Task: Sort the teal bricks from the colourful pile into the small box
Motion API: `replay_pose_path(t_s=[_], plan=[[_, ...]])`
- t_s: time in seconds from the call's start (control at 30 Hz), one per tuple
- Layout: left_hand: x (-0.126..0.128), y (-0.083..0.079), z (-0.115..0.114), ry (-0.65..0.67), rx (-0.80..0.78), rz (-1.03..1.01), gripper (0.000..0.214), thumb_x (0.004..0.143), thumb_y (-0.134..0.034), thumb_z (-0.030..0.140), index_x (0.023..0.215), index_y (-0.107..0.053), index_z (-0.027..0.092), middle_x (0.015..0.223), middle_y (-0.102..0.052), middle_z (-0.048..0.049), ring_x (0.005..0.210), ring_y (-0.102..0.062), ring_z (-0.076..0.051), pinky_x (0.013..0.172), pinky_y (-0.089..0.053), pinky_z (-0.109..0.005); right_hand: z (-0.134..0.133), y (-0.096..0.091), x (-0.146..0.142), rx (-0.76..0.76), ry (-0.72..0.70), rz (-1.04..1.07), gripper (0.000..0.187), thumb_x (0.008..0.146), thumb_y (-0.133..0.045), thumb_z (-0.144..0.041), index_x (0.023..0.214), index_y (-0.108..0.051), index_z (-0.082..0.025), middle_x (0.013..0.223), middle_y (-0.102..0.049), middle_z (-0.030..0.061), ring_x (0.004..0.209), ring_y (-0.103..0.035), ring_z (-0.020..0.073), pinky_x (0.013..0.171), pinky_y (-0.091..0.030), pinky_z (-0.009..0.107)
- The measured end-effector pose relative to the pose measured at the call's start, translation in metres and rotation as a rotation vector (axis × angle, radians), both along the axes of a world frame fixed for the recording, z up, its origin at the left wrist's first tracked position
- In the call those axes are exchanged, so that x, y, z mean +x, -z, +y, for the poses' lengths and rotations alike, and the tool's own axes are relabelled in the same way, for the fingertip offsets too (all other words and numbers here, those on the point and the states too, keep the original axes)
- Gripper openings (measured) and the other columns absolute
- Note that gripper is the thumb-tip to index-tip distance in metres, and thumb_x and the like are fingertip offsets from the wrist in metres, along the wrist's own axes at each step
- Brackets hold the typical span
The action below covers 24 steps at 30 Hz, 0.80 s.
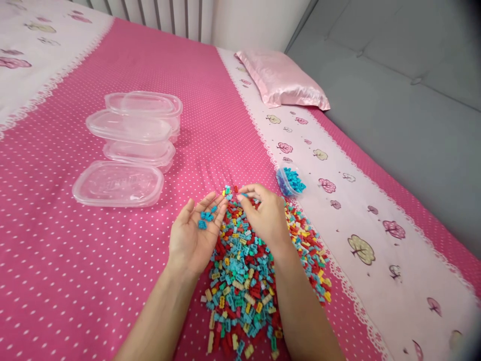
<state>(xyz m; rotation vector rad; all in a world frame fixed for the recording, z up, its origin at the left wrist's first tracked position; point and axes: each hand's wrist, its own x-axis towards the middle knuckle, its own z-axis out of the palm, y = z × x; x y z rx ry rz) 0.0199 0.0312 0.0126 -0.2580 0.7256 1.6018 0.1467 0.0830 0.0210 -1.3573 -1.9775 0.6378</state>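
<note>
Brick heap (246, 273) on a pink bed (56, 260)
The right hand (267, 215) has its grip pinched on a blue brick (244, 194) over the heap's far end; the left hand (191, 239), palm up and grip apart, carries loose blue pieces (206, 216) at the heap's left edge

bedsheet (93, 260): deep pink, white dots. band (406, 281), 4 o'clock: white, pink and olive tree prints. brick pile (246, 260), 6 o'clock: red, teal, yellow, cream, green. tubbed bricks (293, 181), 3 o'clock: blue. pillow (281, 77), 1 o'clock: pale pink. panel (394, 105), 2 o'clock: grey.
</note>
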Motion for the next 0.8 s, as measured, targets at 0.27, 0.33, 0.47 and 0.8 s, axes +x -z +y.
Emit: replay_pose_path(t_s=[0.27,0.33,0.47,0.8], plan=[[-0.002,-0.002,0.001,0.049,-0.075,-0.027,0.034,0.094,-0.031,0.022,0.084,-0.06,0.007,0.078,-0.062,-0.0107,0.071,-0.063,-0.015,0.06,-0.056,-0.023,-0.009,-0.006,-0.014,0.154,-0.337,-0.061,0.016,0.085,-0.053,-0.026,0.097,-0.063,-0.021,0.103,-0.067,0.0037,0.104,-0.056,0.0173,0.095,-0.04,0.034],[-0.003,0.001,0.001,0.009,-0.093,0.02,0.03,0.092,-0.034,0.018,0.085,-0.061,0.006,0.078,-0.061,-0.0106,0.069,-0.061,-0.015,0.057,-0.055,-0.022,0.004,0.0,0.001,0.163,-0.18,-0.091,0.02,0.086,-0.051,-0.029,0.099,-0.063,-0.02,0.105,-0.066,0.0057,0.103,-0.057,0.0185,0.094,-0.041,0.035],[-0.004,0.006,0.002,-0.001,-0.068,0.04,0.03,0.091,-0.036,0.017,0.079,-0.061,0.007,0.068,-0.056,-0.0078,0.058,-0.054,-0.011,0.049,-0.049,-0.018,0.033,0.025,0.04,0.079,0.089,-0.315,0.037,0.088,-0.045,-0.034,0.116,-0.059,-0.014,0.118,-0.061,0.0131,0.114,-0.052,0.025,0.1,-0.036,0.042],[-0.006,0.012,0.003,0.039,-0.038,0.059,0.032,0.089,-0.032,0.014,0.071,-0.058,0.009,0.063,-0.05,-0.0058,0.05,-0.045,-0.008,0.038,-0.035,-0.014,0.039,0.026,0.052,-0.231,-0.218,-0.336,0.035,0.093,-0.033,-0.034,0.112,-0.061,-0.02,0.113,-0.065,0.005,0.104,-0.058,0.0179,0.092,-0.04,0.033]])
